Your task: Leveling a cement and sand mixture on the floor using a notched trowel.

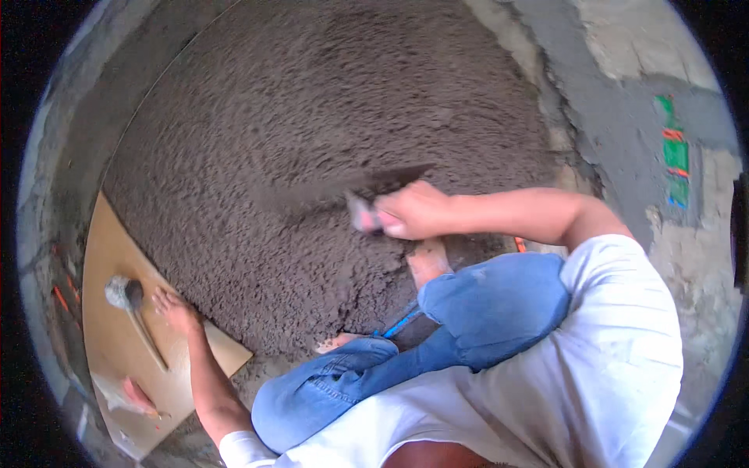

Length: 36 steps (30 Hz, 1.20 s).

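Observation:
My right hand (417, 210) is closed around the handle of a trowel (394, 177). Its long, dark blade is blurred by motion and lies at the surface of a wide bed of grey-brown mortar (312, 93). Down at the left, my left hand (178, 310) rests on a tan tile or board (178, 382), its fingers spread near the edge by the mortar. Beside those fingers lies a mallet (144, 331) with a grey round head and a light handle. A clear plastic bag (117, 392) with something pinkish in it is on the same tan sheet.
Rough grey walls border the mortar at left and right. Green boxes (677, 156) with orange bits are set into the right wall, and orange pieces (61, 298) show at the left wall. My bare feet (429, 264) and bent knees are at the mortar's near edge.

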Available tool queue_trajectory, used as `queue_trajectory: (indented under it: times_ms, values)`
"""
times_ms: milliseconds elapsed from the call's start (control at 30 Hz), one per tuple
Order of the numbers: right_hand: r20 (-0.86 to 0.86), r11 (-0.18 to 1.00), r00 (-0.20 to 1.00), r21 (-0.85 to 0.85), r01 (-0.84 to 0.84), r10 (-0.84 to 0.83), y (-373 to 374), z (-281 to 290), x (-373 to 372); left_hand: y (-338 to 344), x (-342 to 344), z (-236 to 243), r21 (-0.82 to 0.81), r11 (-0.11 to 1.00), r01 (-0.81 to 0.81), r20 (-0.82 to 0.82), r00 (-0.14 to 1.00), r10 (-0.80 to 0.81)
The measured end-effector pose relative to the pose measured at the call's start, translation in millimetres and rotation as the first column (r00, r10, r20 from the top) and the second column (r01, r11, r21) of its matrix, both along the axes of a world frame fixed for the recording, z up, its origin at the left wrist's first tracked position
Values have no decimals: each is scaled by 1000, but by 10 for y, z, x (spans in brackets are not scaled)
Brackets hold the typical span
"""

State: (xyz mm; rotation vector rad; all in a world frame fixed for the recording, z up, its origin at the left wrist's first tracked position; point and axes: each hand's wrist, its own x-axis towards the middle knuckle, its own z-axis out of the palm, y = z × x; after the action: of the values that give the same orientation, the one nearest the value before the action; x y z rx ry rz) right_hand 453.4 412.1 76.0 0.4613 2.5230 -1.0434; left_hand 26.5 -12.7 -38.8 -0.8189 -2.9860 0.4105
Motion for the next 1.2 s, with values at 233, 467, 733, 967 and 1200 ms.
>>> queue_trajectory:
  times_ms: [233,467,733,967,1200]
  values:
    - [-96,638,636,10,770,-766,784,-93,373,-185,-121,-101,79,997,-27,-13,1000,28]
    - [-167,346,497,533,772,-852,1513,-76,1366,-190,-115,11,63,998,-19,-20,1000,21]
    - [-57,327,526,725,606,-848,2442,-317,1524,-430,4,24,17,972,233,129,964,-233]
    - [114,735,849,568,370,-516,1058,-159,1692,-554,63,233,38,987,159,138,977,-163]
    - [-144,426,643,638,641,-752,2548,-275,1279,-468,69,141,124,983,132,179,972,-153]
